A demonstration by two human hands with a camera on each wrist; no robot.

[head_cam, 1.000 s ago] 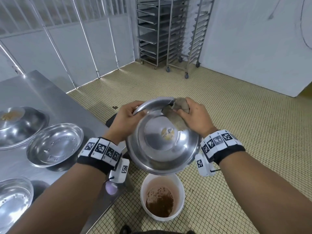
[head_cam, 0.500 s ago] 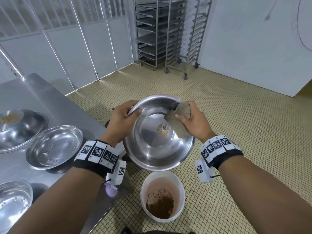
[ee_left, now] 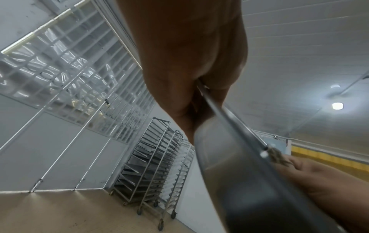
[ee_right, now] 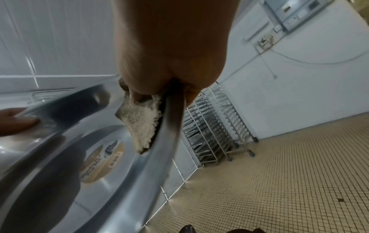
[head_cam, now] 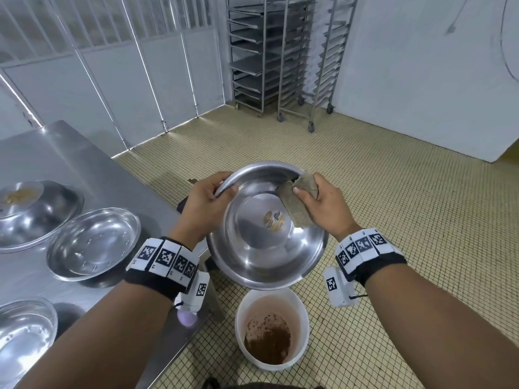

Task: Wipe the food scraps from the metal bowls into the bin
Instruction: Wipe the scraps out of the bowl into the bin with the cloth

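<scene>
Metal bowl [head_cam: 266, 237] held in the air over a white bin [head_cam: 271, 329], tilted so that the open mouth faces back toward the wearer and slightly up, far rim high, near rim low and directly above the bin's opening. Round in outline, so no long axis to tell; a round label stuck at the middle of the inside bottom. Brown scraps lying in the bin's bottom.

Left hand [head_cam: 206, 204] clamped on the far-left rim, thumb inside the bowl, fingers wrapped behind the outer wall; seen from the left wrist as a thin metal edge running out of the closed grip. Right hand [head_cam: 320, 209] at the far-right rim, fingers and thumb pinching a grey-brown cloth [head_cam: 295, 209], folded over the rim there, a flap hanging down against the inner wall toward the label. From the right wrist, cloth pressed flat on the steel just inside the rim. Bowl thus between the two hands, each at an upper corner, body of the bowl hanging below and between the wrists.

Off to the left, a steel table [head_cam: 92, 169] bearing three more bowls: one upside down at the far edge [head_cam: 39, 214], one upright beside it [head_cam: 94, 244], one at the near corner [head_cam: 25, 335]. Tray racks [head_cam: 283, 54] standing against the far wall on a tiled floor.
</scene>
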